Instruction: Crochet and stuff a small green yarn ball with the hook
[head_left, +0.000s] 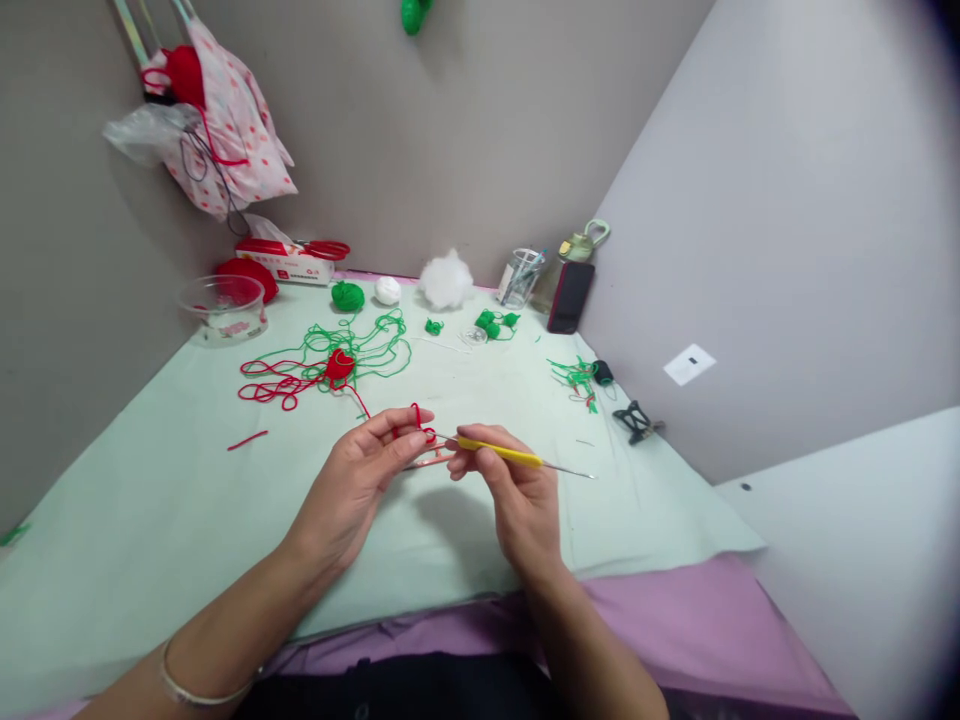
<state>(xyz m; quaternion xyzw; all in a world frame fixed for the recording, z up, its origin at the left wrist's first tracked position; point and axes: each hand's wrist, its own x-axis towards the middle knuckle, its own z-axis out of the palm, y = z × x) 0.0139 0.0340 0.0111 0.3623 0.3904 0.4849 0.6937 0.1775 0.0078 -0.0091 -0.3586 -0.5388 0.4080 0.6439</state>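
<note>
My right hand (517, 490) is closed round the yellow handle of a crochet hook (501, 452), whose metal tip points left. My left hand (367, 460) pinches a small loop of red yarn (429, 435), and a strand also passes over its forefinger. The hook's tip meets the red loop at the left fingertips; whether it passes through cannot be made out. From the left hand the strand runs back to a small red ball of yarn (340, 367). Below the fingertips a pinkish-orange pair of slim bars (433, 461) shows, partly hidden by the hands.
Tangled green yarn (386, 345) lies behind the left hand, near a green ball (347, 296) and a white ball (387, 291). White stuffing (447, 280), a pen cup (520, 280) and a phone (571, 298) stand at the back. A clear tub (225, 312) sits left; green scraps (579, 375) lie right.
</note>
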